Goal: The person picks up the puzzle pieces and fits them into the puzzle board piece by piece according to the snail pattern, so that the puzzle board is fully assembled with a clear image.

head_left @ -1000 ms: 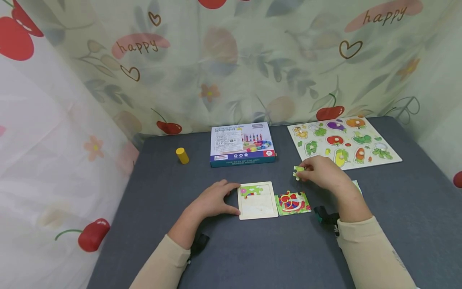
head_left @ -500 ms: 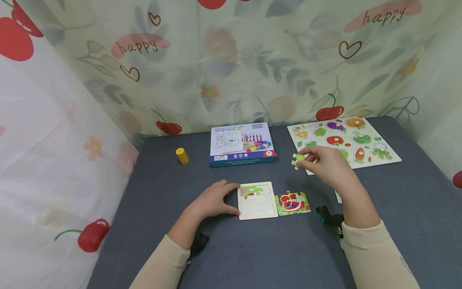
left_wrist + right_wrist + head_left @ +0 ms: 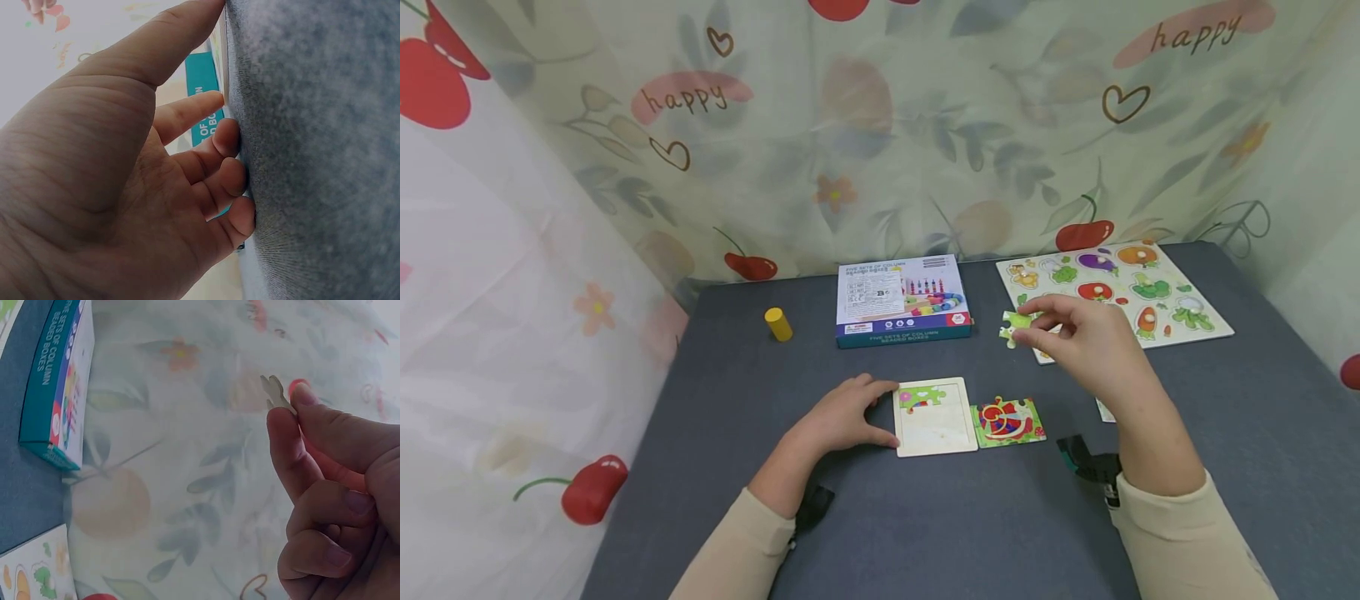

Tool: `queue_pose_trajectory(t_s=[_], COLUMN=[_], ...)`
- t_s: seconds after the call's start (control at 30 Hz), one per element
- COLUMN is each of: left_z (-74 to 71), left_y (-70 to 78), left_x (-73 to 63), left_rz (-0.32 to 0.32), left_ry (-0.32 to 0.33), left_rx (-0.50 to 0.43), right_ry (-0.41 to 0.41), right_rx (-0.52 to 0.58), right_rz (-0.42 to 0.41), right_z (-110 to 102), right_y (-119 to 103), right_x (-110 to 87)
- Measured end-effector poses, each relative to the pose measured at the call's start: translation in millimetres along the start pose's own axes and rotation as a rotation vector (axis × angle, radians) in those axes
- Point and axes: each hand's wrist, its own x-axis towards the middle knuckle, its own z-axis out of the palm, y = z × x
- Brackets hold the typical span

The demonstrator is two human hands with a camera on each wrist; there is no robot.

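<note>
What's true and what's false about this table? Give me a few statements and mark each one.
1. The right hand pinches a green puzzle piece. True.
2. The left hand touches the left side of the puzzle tray. True.
3. Puzzle pieces cover the whole tray. False: a green puzzle section covers only its upper left part.
4. The box lies between the yellow cylinder and the vegetable board. True.
5. The yellow cylinder touches the box. False: there is a gap between them.
</note>
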Motion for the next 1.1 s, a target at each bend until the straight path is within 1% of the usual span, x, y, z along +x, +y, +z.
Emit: queue_pose_trajectory(t_s=[0.2, 0.33, 0.43, 0.53, 0.73, 0.87, 1.1], left_z=[0.0, -0.8, -1.4, -1.2, -1.2, -1.4, -1.2], left_y=[-0.5, -0.2, 0.2, 0.0, 0.2, 0.8, 0.9], left_x=[0.4, 0.2, -0.3, -0.2, -0.2, 0.1, 0.6], left_rz=[-0.002, 0.004, 0.009, 0.012, 0.003, -0.003, -0.008], left_ry=[0.000, 0.003, 0.005, 0.005, 0.004, 0.002, -0.005], left_rx=[0.001, 0.005, 0.006, 0.006, 0.005, -0.001, 0.004], right_ry=[0.001, -0.018, -0.057, -0.117, -0.230, -0.273, -0.332], right_rx=[0.060, 0.089, 0.114, 0.136, 0.145, 0.137, 0.154], right_rz=[-0.039, -0.091, -0.116, -0.127, -0.154, -0.148, -0.120], right_z=[-0.3, 0.6, 2.6, 6.9, 22.8, 32.7, 48.5], right_y=[-13.3, -17.8, -19.3, -19.8, -17.6, -15.8, -8.7], right_x=[-5.7, -8.6, -9.6, -9.0, -3.5, -1.3, 1.9])
